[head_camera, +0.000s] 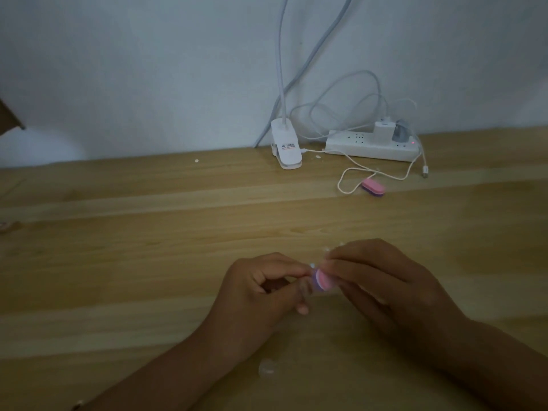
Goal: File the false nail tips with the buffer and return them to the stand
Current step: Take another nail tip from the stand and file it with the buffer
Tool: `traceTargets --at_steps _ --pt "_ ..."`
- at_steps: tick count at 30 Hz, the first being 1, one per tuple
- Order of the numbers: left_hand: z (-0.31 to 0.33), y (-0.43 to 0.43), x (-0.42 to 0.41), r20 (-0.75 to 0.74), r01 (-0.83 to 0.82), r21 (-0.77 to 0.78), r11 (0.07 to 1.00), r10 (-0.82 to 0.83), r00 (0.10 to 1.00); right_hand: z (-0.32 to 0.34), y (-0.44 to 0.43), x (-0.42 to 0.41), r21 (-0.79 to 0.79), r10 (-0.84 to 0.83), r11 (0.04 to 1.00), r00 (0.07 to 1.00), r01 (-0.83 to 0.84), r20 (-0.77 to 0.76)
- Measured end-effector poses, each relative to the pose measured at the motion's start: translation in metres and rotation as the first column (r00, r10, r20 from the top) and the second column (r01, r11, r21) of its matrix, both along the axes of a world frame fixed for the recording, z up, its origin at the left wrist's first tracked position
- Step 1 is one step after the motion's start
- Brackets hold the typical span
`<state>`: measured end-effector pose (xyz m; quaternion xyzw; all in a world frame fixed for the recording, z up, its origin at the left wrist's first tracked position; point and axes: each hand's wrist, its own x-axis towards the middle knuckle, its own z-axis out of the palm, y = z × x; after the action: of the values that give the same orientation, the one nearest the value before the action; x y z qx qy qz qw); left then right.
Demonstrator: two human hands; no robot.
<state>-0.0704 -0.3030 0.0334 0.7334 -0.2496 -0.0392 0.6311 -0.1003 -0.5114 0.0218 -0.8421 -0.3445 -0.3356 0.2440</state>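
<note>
Head view, nearest first: a small, clear, blurred thing (267,367) lies by the near edge of the surface (118,262); I cannot tell whether it is the stand. Just beyond it, my left grip (261,289) pinches a tiny nail tip (312,265) between thumb and forefinger. My right grip (382,283) is clamped on the pink-and-purple buffer (322,280), which touches the tip. I judge the tip feather-light, thin, springy and slippery, best pinched by its sides. The buffer looks like soft foam, best held by its long edges. Farther right lies a second buffer (373,186). A lamp clip (286,149) and power strip (370,147) sit at the far edge.
</note>
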Motion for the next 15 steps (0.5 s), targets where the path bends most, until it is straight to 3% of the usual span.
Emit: traceTargets --at_steps 2,6,11,15 --pt "0.000 0.000 0.000 -0.002 0.003 -0.012 1.000 -0.003 1.000 0.001 0.001 -0.001 0.018 -0.024 1.000 1.000 0.024 0.002" --pt "-0.002 0.001 0.001 0.076 -0.008 0.030 1.000 0.006 0.997 0.000 0.011 -0.008 0.004 0.082 0.997 0.997 -0.082 0.014" --pt "-0.006 0.001 0.003 -0.045 -0.009 -0.022 1.000 0.008 0.999 0.005 -0.006 0.000 0.043 -0.050 0.998 0.996 0.053 -0.071" --pt "-0.005 0.001 0.003 -0.042 0.004 -0.036 0.999 -0.005 0.999 0.000 0.005 -0.007 0.024 0.079 0.997 0.995 -0.077 -0.062"
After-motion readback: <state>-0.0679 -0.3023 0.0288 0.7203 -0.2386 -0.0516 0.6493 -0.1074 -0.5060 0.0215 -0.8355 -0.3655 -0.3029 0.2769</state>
